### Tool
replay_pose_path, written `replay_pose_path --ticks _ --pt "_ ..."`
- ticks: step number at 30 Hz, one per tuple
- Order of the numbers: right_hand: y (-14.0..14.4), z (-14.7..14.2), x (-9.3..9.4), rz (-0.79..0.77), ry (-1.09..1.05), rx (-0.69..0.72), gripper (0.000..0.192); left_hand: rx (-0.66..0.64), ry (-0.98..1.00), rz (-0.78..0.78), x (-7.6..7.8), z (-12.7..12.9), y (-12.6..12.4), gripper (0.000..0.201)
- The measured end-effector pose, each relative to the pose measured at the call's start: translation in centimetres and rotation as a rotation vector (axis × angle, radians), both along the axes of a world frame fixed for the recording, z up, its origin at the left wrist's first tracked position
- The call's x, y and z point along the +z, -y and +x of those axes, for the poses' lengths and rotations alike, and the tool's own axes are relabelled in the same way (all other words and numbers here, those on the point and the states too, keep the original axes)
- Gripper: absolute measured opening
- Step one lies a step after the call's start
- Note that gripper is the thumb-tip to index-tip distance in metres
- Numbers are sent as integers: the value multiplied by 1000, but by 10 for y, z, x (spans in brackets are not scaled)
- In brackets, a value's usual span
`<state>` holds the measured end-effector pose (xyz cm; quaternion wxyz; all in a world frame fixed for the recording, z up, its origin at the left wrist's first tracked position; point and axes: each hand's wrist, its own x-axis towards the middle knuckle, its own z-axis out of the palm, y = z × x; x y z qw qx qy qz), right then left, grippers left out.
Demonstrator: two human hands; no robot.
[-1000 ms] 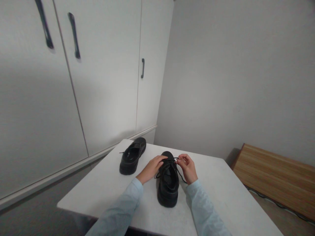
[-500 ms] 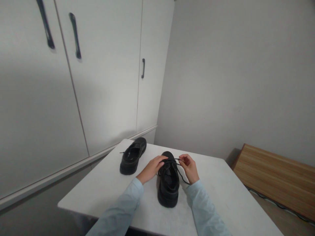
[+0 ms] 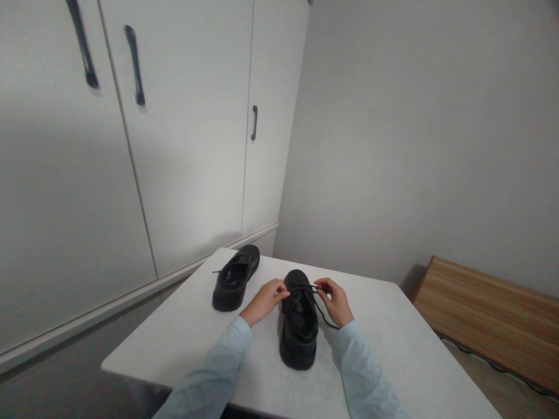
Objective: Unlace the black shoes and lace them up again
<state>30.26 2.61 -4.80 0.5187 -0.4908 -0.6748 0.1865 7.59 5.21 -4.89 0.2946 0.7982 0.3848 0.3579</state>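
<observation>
A black lace-up shoe (image 3: 299, 349) rests on the white table, heel towards me and toe pointing away. At its left side, my left hand (image 3: 266, 299) is closed in a pinch on the shoelace by the eyelets; the fingertips partly hide it. On the other side, my right hand (image 3: 336, 302) pinches the black shoelace (image 3: 324, 316), which runs across the top of the shoe, with a loose length hanging below the fingers. A matching black shoe (image 3: 230, 291) stands farther left, untouched, a lace end sticking out at its left.
The white table (image 3: 393, 361) extends around both shoes. White cabinets (image 3: 196, 145) with dark handles rise behind on the left, and a grey wall stands behind. A wood-grain panel (image 3: 493, 314) is to the right, with a dark cable along its lower edge.
My left hand has drawn back a little to the left from the top of the shoe, its fingers curling in. My right hand has shifted slightly left, still with the lace.
</observation>
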Motion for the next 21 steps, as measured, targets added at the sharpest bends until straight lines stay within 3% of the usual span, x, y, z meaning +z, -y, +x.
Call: replay_pose_path --ticks 5,13,21 --pt "-2 5 -3 -9 55 14 15 -47 49 -104 2 1 4 14" --pt "-4 10 -6 -34 180 -63 11 -33 20 -80 9 -1 7 19" --pt "-2 5 -5 -125 62 -13 19 -30 27 -82 4 7 11 21"
